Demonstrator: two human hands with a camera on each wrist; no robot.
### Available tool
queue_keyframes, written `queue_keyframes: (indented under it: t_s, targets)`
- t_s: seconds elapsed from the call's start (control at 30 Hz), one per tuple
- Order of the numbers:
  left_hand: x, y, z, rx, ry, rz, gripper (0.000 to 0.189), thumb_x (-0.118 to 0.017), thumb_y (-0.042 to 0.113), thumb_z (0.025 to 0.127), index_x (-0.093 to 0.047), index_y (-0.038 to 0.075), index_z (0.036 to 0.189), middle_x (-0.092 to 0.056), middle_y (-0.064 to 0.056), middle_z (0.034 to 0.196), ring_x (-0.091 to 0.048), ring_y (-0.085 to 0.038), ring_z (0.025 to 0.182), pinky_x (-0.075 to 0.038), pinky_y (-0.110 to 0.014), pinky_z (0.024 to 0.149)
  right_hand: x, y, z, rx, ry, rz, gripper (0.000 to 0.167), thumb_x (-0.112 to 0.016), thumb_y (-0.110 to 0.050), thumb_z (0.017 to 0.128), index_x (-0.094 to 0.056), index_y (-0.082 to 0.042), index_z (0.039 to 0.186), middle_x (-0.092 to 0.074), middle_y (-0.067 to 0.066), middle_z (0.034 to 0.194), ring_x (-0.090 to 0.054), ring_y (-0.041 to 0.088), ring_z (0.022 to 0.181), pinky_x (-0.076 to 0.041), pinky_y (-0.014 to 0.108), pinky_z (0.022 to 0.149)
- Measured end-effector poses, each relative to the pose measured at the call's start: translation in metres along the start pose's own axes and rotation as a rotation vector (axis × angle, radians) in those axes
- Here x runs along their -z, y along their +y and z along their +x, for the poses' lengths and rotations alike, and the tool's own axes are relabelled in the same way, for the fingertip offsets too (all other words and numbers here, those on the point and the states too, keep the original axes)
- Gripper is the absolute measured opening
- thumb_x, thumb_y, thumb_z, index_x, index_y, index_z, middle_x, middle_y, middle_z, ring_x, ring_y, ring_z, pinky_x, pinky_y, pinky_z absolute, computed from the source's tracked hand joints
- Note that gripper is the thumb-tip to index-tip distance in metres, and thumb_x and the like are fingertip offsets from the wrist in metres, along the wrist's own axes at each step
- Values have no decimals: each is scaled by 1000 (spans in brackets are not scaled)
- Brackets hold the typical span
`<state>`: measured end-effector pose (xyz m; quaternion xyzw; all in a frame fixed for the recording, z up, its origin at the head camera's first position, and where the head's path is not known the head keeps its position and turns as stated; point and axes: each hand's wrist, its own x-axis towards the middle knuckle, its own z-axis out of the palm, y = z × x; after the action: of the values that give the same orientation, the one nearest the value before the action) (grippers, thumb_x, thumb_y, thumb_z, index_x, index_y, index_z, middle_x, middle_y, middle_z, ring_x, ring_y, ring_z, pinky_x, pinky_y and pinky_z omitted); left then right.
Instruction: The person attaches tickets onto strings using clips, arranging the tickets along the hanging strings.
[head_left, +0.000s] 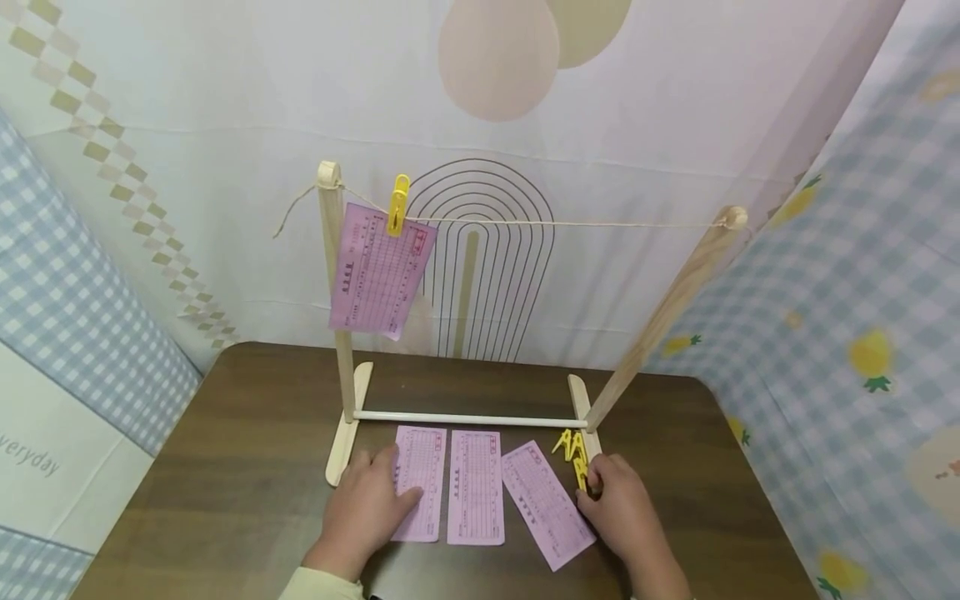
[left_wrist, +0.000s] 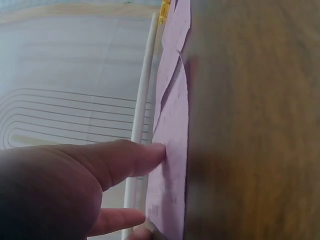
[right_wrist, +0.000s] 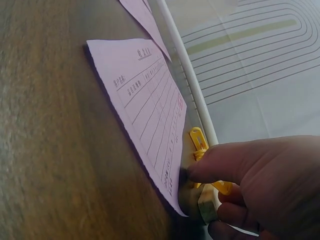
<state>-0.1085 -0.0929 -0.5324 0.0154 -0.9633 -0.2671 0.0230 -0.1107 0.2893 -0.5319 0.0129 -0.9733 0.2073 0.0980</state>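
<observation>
Three pink printed slips lie on the table: a left slip (head_left: 429, 500), a middle slip (head_left: 477, 492) and a tilted right slip (head_left: 547, 504). My left hand (head_left: 367, 500) rests at the left slip, its thumb extended onto the paper (left_wrist: 172, 165). At the tilted slip's right is my right hand (head_left: 622, 504), close beside several yellow clothespins (head_left: 580, 468). In the right wrist view the thumb partly covers the clothespins (right_wrist: 197, 137), and no firm grip shows. Another pink slip (head_left: 381, 271) hangs from a string, held by a yellow clothespin (head_left: 398, 204).
A wooden stand holds the string (head_left: 562, 223) between its left post (head_left: 345, 367) and right post (head_left: 660, 321). A white crossbar (head_left: 465, 419) joins the bases behind the slips. Patterned cloth (head_left: 637, 125) surrounds the brown table (head_left: 225, 467).
</observation>
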Motion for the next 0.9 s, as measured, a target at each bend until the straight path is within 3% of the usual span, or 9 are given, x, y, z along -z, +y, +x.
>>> queue_keyframes:
  t_s: [0.33,0.7,0.8,0.9]
  targets:
    - [5,0,-2,17,-15,-28,83,-95,29,86,-62,3,157,-70,-27,129,-74,-42,108,-61,-62,88,5,0,-1,-33,-52,16,40,-84,-3,77,-47,-16,79,-48,0,83,-46,15,75,-37,28,66]
    - [8,3,0,42,-24,-136,94,-97,19,80,-54,-2,161,-66,-36,130,-73,-47,106,-61,-68,95,13,1,-5,-72,15,46,31,-77,-3,77,-50,-18,81,-50,-2,78,-48,12,72,-39,27,63]
    - [9,1,1,38,-29,-167,99,-97,16,80,-49,-4,164,-67,-37,133,-74,-47,108,-61,-68,96,12,4,-5,-112,44,110,29,-78,-3,80,-53,-18,84,-68,0,88,-54,11,75,-44,25,66]
    - [7,-3,3,26,-38,-195,102,-95,13,81,-43,-7,167,-70,-37,136,-76,-46,108,-62,-67,97,12,6,-4,-164,59,249,28,-79,-2,88,-55,-16,88,-82,6,111,-68,8,89,-52,20,72]
